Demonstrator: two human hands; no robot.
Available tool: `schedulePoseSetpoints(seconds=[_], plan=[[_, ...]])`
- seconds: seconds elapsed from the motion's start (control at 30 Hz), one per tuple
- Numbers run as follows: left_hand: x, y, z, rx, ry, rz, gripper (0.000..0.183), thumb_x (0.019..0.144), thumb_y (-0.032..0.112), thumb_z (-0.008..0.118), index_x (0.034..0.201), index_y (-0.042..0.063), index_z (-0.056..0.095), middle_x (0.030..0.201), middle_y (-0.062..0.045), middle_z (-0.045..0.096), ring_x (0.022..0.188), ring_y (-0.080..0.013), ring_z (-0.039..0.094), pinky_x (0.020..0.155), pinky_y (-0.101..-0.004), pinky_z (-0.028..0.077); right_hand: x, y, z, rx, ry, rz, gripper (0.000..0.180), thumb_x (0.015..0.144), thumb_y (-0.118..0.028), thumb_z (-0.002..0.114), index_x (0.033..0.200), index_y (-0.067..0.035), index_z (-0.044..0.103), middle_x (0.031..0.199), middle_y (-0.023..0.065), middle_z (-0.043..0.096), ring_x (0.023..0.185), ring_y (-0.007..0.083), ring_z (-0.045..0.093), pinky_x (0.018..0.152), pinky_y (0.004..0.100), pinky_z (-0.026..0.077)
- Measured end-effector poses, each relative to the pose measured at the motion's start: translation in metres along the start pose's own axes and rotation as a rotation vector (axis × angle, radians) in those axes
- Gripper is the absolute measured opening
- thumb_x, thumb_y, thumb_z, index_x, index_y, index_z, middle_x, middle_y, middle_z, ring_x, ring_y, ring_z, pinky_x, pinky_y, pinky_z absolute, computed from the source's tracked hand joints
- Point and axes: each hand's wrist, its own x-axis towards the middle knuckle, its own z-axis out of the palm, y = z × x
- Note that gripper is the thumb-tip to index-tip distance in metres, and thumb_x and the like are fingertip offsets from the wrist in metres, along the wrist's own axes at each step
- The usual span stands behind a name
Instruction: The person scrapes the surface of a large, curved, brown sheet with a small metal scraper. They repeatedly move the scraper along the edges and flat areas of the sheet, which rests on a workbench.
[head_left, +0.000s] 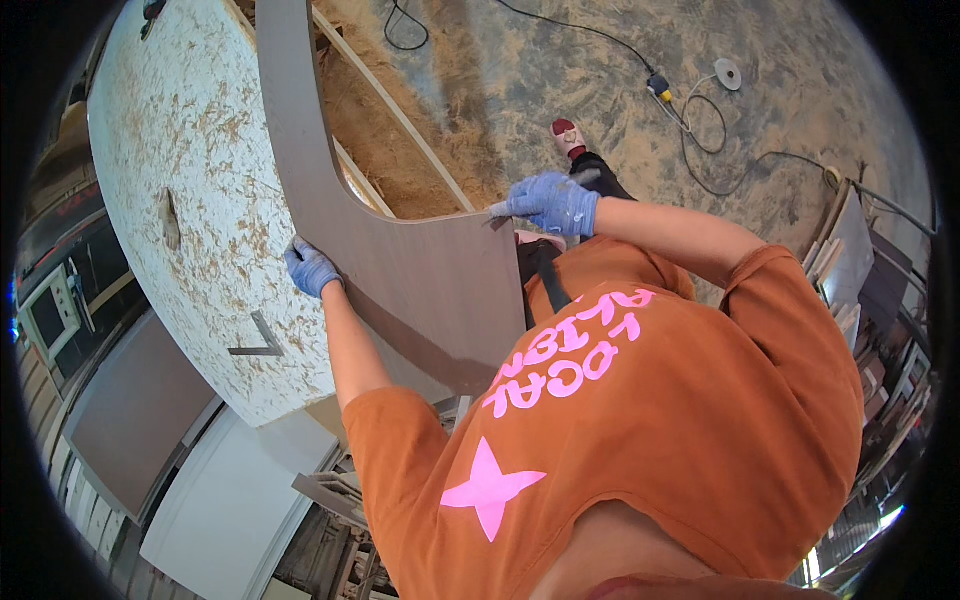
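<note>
A large grey-brown wood-look panel (427, 277) with a curved inner cutout lies over a white-topped worktable (217, 172) strewn with wood shavings. At the panel's outer left edge, my left hand (313, 268), in a blue-grey glove, grips the rim. My right hand (553, 204), gloved alike, is closed at the near corner of the cutout. A slim grey tool (588, 177) appears to pass through its fist, with the tip at the panel edge; its exact kind is unclear. A metal try square (259, 341) rests on the table left of my left forearm.
A glove (170, 219) lies on the table. Sawdust covers the floor (487, 90), where a black cable with a plug connector (659, 84) and a round disc (727, 74) lie. Stacked panels (142, 405) stand lower left; boards (844, 262) lean at right. Wooden strips (397, 112) frame a sawdust-filled gap.
</note>
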Motion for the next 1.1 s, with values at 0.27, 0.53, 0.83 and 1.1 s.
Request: schedulePoseSetpoints(seconds=[0.27,0.53,0.83,1.1], plan=[[0.005,-0.005,0.003,-0.095,0.010,0.045,0.031,0.094,0.032,0.054,0.103,0.005,0.067,0.097,-0.014,0.070,0.083,-0.0290,0.064,0.078,-0.0380,0.049,-0.030,-0.017,0.019,-0.038,-0.165,0.143,0.040,0.084,-0.018,0.058,0.123,-0.029,0.058,0.083,0.0147,0.062,0.077,0.0354,0.063,0.064,0.0431,0.051],[0.001,0.000,0.000,-0.054,-0.011,-0.007,0.034,0.095,0.032,0.053,0.104,0.003,0.067,0.097,-0.015,0.070,0.084,-0.0272,0.064,0.080,-0.0378,0.049,-0.032,-0.022,0.048,-0.060,0.080,0.118,0.041,0.085,-0.014,0.056,0.123,-0.029,0.059,0.088,0.0119,0.062,0.080,0.0337,0.063,0.067,0.0425,0.052],[0.003,-0.003,0.002,-0.054,-0.001,-0.017,0.032,0.093,0.033,0.054,0.103,0.006,0.068,0.098,-0.015,0.070,0.084,-0.0305,0.064,0.078,-0.0391,0.049,-0.025,-0.023,0.041,-0.064,0.323,0.151,0.042,0.087,-0.009,0.049,0.122,-0.028,0.060,0.083,0.0114,0.061,0.077,0.0326,0.063,0.065,0.0444,0.051],[0.002,0.002,0.000,-0.037,-0.002,0.003,0.032,0.093,0.033,0.054,0.103,0.006,0.067,0.098,-0.014,0.070,0.084,-0.0298,0.065,0.078,-0.0386,0.049,-0.032,-0.045,0.037,0.022,-0.140,0.084,0.035,0.085,-0.013,0.052,0.117,-0.026,0.061,0.085,0.0112,0.062,0.079,0.0338,0.063,0.066,0.0448,0.051]])
